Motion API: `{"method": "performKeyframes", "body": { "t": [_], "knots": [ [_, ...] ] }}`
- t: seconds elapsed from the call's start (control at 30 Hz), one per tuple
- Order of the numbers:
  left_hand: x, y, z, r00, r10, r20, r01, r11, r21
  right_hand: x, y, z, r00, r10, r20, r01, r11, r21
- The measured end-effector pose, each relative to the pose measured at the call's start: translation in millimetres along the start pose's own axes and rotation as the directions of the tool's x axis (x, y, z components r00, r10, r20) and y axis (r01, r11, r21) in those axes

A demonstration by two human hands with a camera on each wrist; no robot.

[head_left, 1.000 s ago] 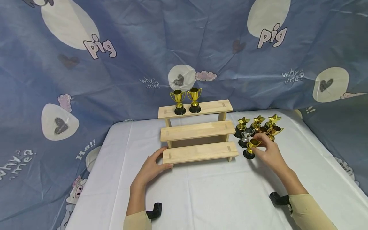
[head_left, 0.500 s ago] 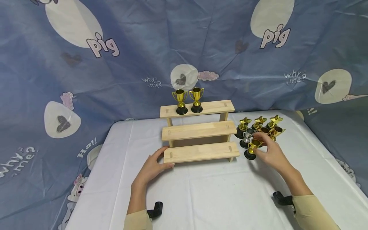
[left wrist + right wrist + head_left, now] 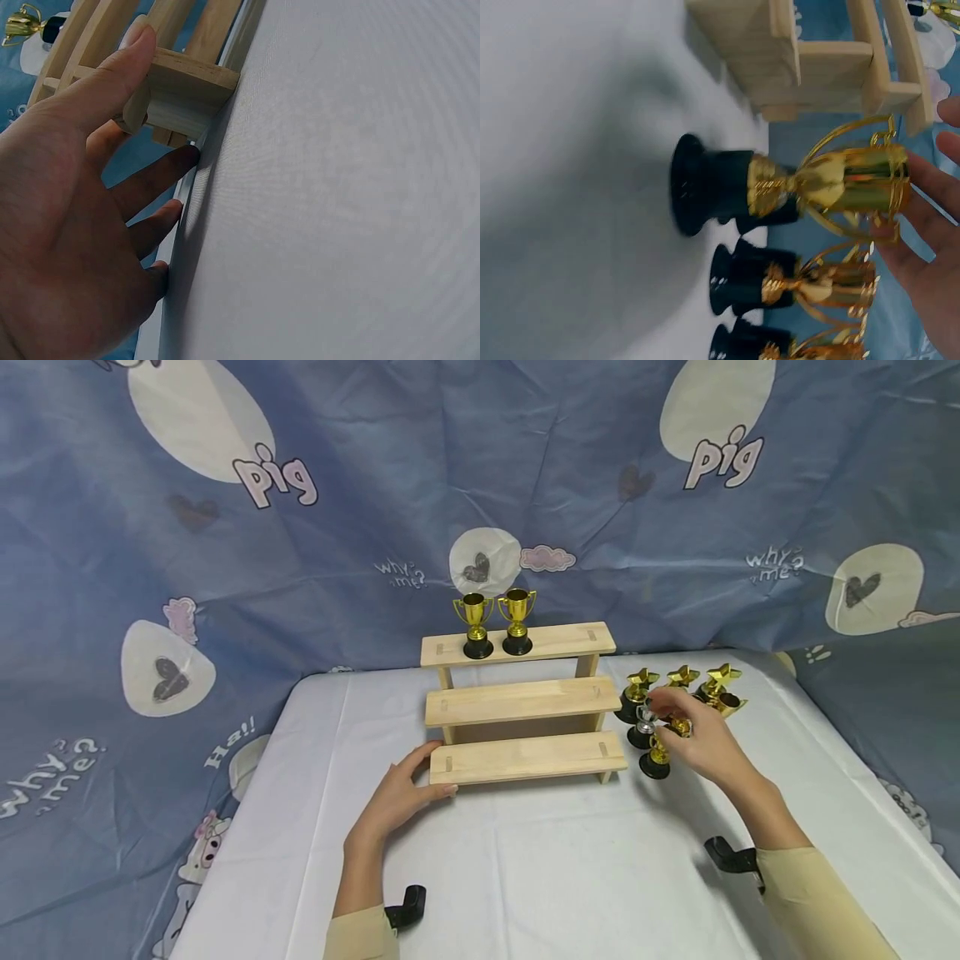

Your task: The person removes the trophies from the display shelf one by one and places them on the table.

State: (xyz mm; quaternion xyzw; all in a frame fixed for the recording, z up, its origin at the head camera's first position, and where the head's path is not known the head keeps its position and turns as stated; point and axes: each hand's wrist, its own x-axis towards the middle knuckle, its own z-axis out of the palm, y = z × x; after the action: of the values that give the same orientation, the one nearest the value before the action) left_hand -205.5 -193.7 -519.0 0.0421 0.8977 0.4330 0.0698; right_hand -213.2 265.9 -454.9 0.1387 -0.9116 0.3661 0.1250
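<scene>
My left hand (image 3: pixel 392 802) grips the left end of the lowest step of a three-step wooden display stand (image 3: pixel 528 758). In the left wrist view, the thumb (image 3: pixel 112 79) lies against the wood and the other fingers reach behind. My right hand (image 3: pixel 697 739) hovers over the small trophies right of the stand, its fingers apart. Its fingertips are near a silver trophy cup (image 3: pixel 645 721). A gold trophy cup (image 3: pixel 832 180) on a black base stands upright in front of that hand. Part of it is hidden by the thumb in the head view.
Two gold trophy cups (image 3: pixel 497 622) stand on the top step. Behind the right hand are several gold star trophies (image 3: pixel 682 677) and copper-toned cups (image 3: pixel 821 289), close together. A white cloth (image 3: pixel 555 868) covers the table; a blue printed curtain (image 3: pixel 360 510) hangs behind.
The right hand has let go of the front gold trophy cup and shifted slightly up and left over the silver one. The left hand stays at the stand.
</scene>
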Motion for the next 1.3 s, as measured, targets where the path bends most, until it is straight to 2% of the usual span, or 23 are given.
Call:
{"method": "performKeyframes", "body": {
  "t": [0.4, 0.57, 1.0, 1.3],
  "knots": [
    [0.9, -0.8, 1.6, 1.0, 0.001, 0.003, -0.001, 1.0, -0.019, 25.3, -19.2, 2.0, 0.994, -0.106, 0.011, 0.105, 0.994, 0.02],
    [0.8, -0.3, 1.4, 1.0, 0.003, 0.003, -0.003, 1.0, -0.018, 35.8, -28.3, 1.9, 0.994, -0.113, 0.011, 0.113, 0.993, 0.028],
    [0.5, -0.4, 0.7, 1.0, -0.002, -0.001, 0.002, 1.0, -0.006, 65.7, -44.9, 13.4, 0.995, -0.103, 0.004, 0.102, 0.986, 0.13],
    [-1.0, 0.4, -0.9, 1.0, -0.008, 0.002, 0.008, 1.0, -0.013, 85.9, -56.2, 18.2, 0.989, -0.15, -0.013, 0.15, 0.975, 0.162]
  ]
}}
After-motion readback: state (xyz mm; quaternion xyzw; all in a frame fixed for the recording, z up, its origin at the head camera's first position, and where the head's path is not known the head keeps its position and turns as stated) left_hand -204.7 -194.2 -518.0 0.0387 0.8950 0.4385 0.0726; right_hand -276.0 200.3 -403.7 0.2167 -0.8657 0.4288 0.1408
